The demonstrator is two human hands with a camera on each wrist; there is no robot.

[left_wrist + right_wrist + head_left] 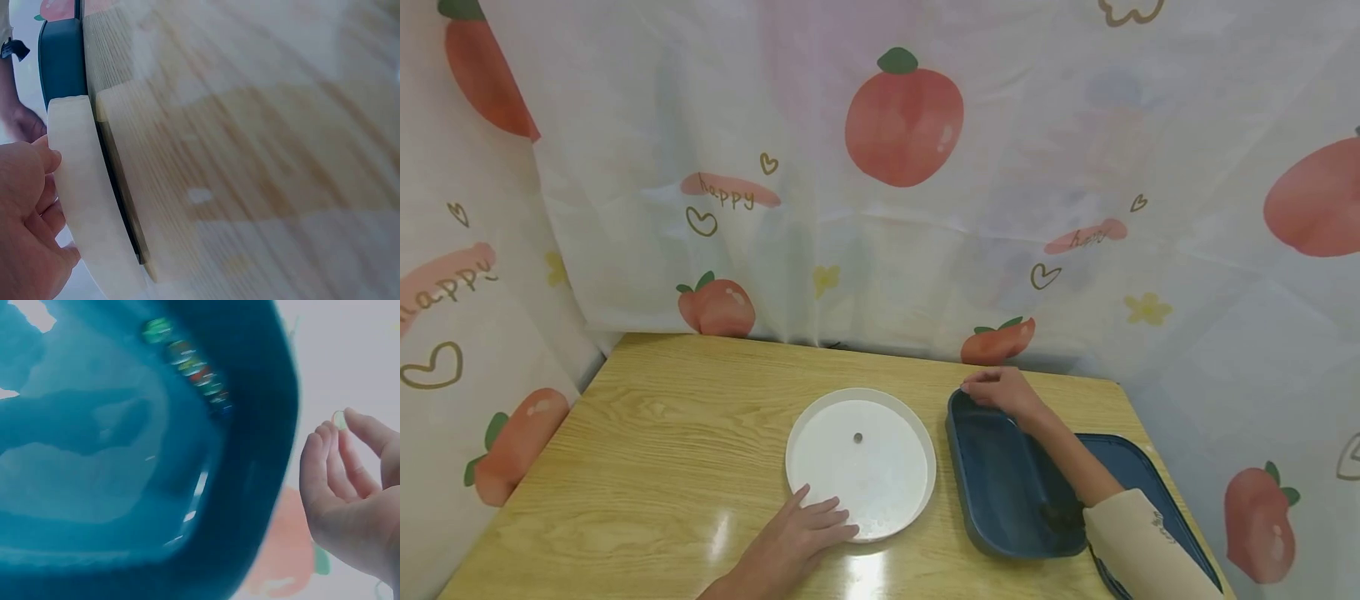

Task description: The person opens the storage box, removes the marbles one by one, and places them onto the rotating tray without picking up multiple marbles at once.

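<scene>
One glass marble (339, 420), clear greenish, pinched between thumb and index finger of my right hand (359, 494), near the far-left corner of the blue bin (996, 454); can't tell if it's over the rim or just outside. Main risk: smooth round glass, tiny contact, so it could slip out, clip the rim and roll across the table (677, 433). In the bin, a blurred row of marbles (201, 375) along the wall, roughly seven, exact count unclear; a knock could scatter them. My left hand (797, 533) isn't gripping, fingers spread at the near-left edge of the round white tray (887, 492); pressing hard there might tip it. Other counts: one white tray, one small grey round spot (857, 437) on it (type unclear), one bin, one dark blue lid-like tray (1122, 462) partly behind my right arm.
</scene>
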